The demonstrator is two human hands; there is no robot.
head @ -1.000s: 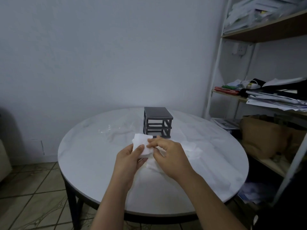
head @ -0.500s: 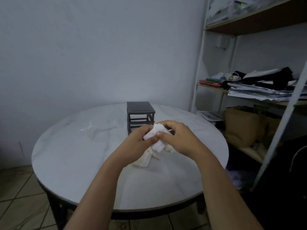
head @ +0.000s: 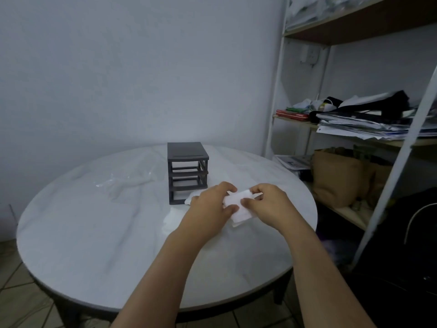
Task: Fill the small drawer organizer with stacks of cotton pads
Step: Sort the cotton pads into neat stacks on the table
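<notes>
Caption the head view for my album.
The left hand and right hand hold white cotton pads near a drawer organizer.

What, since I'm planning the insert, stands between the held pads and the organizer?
Nothing visible. The left hand and right hand hold the pads just front-right of the organizer; loose pads lie by its base.

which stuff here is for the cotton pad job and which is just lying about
Job: small dark grey plastic drawer organizer; white cotton pad stack gripped by left hand and right hand; loose white pads.
Lying about: crumpled clear plastic wrap; brown paper bag; shelf papers.
</notes>
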